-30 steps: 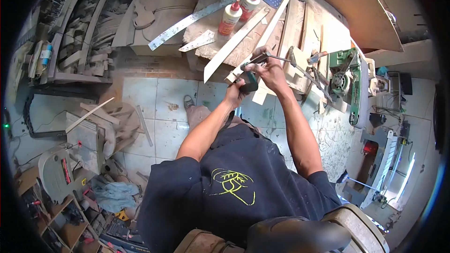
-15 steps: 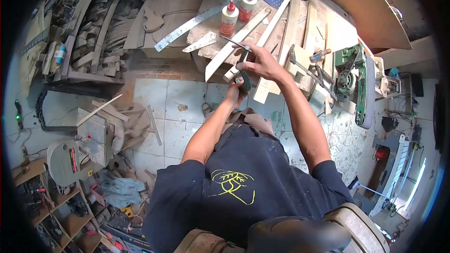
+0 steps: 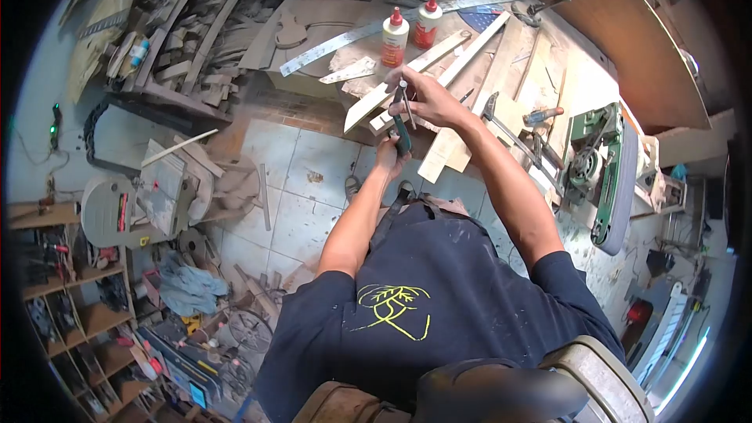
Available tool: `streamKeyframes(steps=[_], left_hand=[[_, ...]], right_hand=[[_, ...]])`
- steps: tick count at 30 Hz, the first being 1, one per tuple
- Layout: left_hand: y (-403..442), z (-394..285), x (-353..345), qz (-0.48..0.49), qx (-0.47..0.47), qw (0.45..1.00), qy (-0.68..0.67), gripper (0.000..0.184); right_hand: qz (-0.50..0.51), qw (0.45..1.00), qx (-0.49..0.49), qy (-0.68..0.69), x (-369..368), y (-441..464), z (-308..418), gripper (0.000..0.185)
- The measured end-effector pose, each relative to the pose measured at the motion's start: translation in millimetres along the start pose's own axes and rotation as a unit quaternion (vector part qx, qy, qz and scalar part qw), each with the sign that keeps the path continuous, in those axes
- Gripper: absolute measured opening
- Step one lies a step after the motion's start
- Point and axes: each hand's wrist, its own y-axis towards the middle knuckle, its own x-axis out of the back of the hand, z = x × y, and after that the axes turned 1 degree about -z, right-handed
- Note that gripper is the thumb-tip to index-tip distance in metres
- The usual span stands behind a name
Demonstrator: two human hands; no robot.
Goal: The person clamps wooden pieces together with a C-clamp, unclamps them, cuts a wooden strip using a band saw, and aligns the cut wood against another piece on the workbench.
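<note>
A dark green tool (image 3: 402, 135) with a slim metal part is held upright near the front edge of the workbench. My left hand (image 3: 389, 154) is wrapped round its lower end. At its upper end my right hand (image 3: 427, 100) pinches the metal part; the fingertips partly hide it. Just beyond my hands lie pale wooden strips (image 3: 471, 51). Two glue bottles with red caps, one nearer (image 3: 395, 39) and one farther (image 3: 426, 22), stand behind them on the bench.
A clamp (image 3: 509, 127) and a green belt sander (image 3: 601, 168) are on the right. A long metal strip (image 3: 337, 45) crosses the bench. Wood scraps (image 3: 192, 39) fill a rack at upper left; a machine (image 3: 106, 211) stands at left.
The tool has turned more upright between my hands, and my right hand has shifted to its top. The camera view has rotated, so the bench and surroundings appear displaced.
</note>
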Motion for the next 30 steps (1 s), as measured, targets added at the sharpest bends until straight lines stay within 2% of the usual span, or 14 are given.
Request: streamKeyframes(steps=[2, 3, 7, 10, 11, 14, 15, 18, 19, 22, 23, 26, 29, 30], left_hand=[[13.3, 7.6, 10.5, 0.015, -0.016, 1.0, 0.004, 0.016], [16.0, 9.4, 10.7, 0.003, -0.017, 1.0, -0.001, 0.015], [32.4, 20.3, 15.9, -0.033, -0.021, 0.999, -0.03, 0.007], [33.7, 24.7, 13.5, -0.051, -0.046, 0.997, -0.022, 0.015], [30.7, 24.8, 9.5, -0.056, -0.057, 0.997, -0.014, 0.022], [20.9, 22.4, 0.3, -0.075, -0.076, 0.993, -0.042, 0.027], [19.9, 21.5, -0.6, -0.062, -0.076, 0.995, -0.031, 0.027], [19.7, 18.0, -2.5, -0.041, -0.07, 0.997, -0.005, 0.027], [21.2, 18.3, -2.9, -0.044, -0.064, 0.997, 0.0, 0.026], [25.8, 20.8, -4.5, -0.064, -0.05, 0.996, -0.024, 0.019], [27.4, 21.3, -4.8, -0.071, -0.046, 0.996, -0.038, 0.017], [8.8, 14.1, -21.8, -0.083, -0.09, 0.991, -0.045, 0.012], [19.5, 17.3, -11.6, -0.037, -0.095, 0.994, -0.032, 0.007], [23.3, 19.1, -10.9, -0.059, -0.088, 0.994, -0.036, 0.007]], right_hand=[[0.072, 0.994, 0.037, 0.075, 3.7, 3.1, -2.0, 0.032], [0.114, 0.993, 0.022, 0.034, 6.4, 6.1, -4.4, 0.034], [0.071, 0.997, -0.001, 0.032, 1.0, 7.8, -12.3, 0.022], [0.035, 0.993, -0.033, -0.107, 2.8, 7.2, 6.8, 0.016], [0.022, 0.996, -0.019, -0.085, 4.6, 2.7, 24.2, 0.021], [0.019, 0.999, -0.004, -0.035, 1.4, 6.5, -7.1, 0.025], [0.065, 0.995, -0.008, 0.073, 3.4, 4.5, -0.1, 0.027], [0.141, 0.985, -0.004, 0.097, 6.1, 7.8, -10.4, 0.026], [0.119, 0.988, -0.007, 0.098, 2.3, 7.8, -12.2, 0.022], [0.075, 0.994, 0.005, -0.081, 5.3, 10.1, -0.4, 0.019], [0.05, 0.999, 0.001, -0.016, 1.0, 12.3, -17.8, 0.021], [0.016, 0.995, -0.015, -0.101, -0.3, 10.5, -0.5, 0.019], [0.072, 0.996, -0.025, 0.036, 2.5, 12.6, -24.5, 0.029], [0.102, 0.991, -0.028, 0.083, 3.0, 13.5, -23.2, 0.031]])
